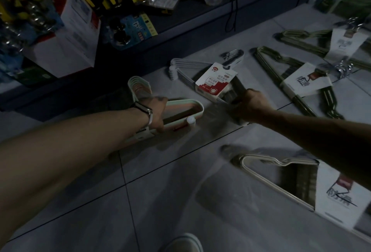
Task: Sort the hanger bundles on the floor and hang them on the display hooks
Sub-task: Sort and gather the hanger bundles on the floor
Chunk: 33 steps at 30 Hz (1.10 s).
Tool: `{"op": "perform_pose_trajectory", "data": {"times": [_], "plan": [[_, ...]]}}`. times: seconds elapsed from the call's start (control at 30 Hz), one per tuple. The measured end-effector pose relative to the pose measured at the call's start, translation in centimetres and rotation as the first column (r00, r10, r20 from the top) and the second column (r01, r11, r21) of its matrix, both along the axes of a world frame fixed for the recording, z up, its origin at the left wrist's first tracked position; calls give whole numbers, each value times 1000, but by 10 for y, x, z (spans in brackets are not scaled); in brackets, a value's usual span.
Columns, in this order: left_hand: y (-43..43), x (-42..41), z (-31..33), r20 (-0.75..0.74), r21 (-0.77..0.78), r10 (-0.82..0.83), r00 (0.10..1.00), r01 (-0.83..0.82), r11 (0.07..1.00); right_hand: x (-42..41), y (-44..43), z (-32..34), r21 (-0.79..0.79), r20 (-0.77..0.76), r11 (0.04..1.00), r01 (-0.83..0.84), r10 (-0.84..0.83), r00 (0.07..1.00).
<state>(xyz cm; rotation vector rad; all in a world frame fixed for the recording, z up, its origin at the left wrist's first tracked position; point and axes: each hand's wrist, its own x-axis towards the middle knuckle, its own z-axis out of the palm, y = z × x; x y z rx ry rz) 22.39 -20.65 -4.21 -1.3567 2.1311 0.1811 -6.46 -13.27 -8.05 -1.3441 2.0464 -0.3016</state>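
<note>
The left hand (157, 112), a band on its wrist, curls round a mint-and-pink plastic hanger bundle (180, 102) lying on the grey tiled floor (160, 191). At 3 o'clock from it, the right hand (249, 105) grips a white plastic hanger bundle (186, 64). Its red-and-white card (215, 80) reads "NO."; the rest is too small to read. Green wire bundles (281, 64) lie at 2 o'clock and a cream one (261, 173) at 5.

Fingertips of the left hand (157, 111) are hidden under the mint-and-pink plastic hanger bundle (180, 103); the right hand (249, 103) grips the white wire hanger bundle with red-and-white card (215, 80) in motion blur.
</note>
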Motion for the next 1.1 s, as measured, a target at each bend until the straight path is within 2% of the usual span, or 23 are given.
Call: {"op": "perform_pose_trajectory", "data": {"times": [0.1,0.17,0.3,0.4,0.47,0.6,0.77,0.87,1.0,1.1], "plan": [[0,-8,5,-71,-12,-43,997,42,999,-2,0,7,83,-24,994,-77,79,997],[1,-23,11,-146,-48,-119,982,114,992,-5,9,19,80,-118,980,-185,194,974],[22,-77,38,-255,-122,-288,923,265,957,-21,43,46,108,-367,914,-390,402,839],[47,-125,46,-234,-143,-403,885,379,915,-43,74,62,141,-444,881,-452,464,766],[67,-159,47,-284,-107,-447,848,435,894,-63,99,70,139,-450,894,-425,440,778],[113,-217,37,-413,62,-458,787,526,848,-107,162,82,127,-405,943,-307,332,852],[165,-246,6,-370,185,-535,759,625,758,-151,263,78,191,-386,962,-195,257,886],[184,-247,-13,-307,186,-568,763,634,751,-158,318,67,231,-343,965,-127,203,917],[193,-236,-36,-279,122,-577,768,624,772,-147,362,54,345,-303,933,-105,217,928],[195,-226,-41,-267,40,-576,772,607,794,-137,369,42,313,-346,948,-63,176,922]]}}
